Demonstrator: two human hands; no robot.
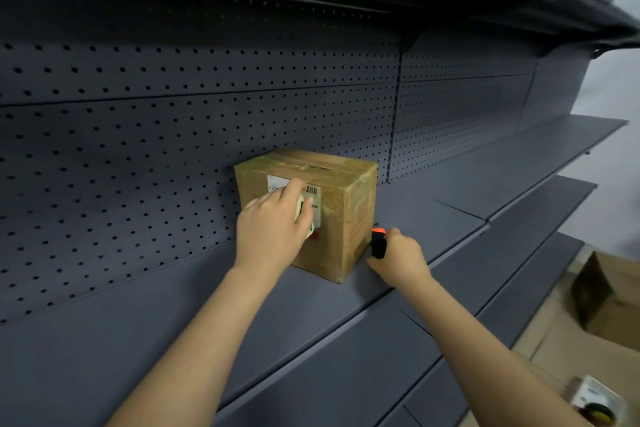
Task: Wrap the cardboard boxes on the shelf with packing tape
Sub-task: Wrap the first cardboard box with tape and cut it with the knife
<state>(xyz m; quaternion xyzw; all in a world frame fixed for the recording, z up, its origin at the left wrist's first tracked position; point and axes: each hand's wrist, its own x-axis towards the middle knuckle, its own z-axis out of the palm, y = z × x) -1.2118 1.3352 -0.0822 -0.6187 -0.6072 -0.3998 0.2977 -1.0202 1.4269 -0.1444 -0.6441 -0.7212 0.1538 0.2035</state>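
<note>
Frame centre: a cardboard box (346,218) stands on the grey shelf (173,305). The left hand (273,229) grips a tape roll (304,215) against its labelled front; the right hand (401,256) clasps a black-and-orange cutter (378,243) just right of it. Holding the tape taut should likely give a clean cut.

One wide-angle head-worn view looks forward and down, close over the grey shelf (104,340), facing its pegboard back (138,149).
</note>
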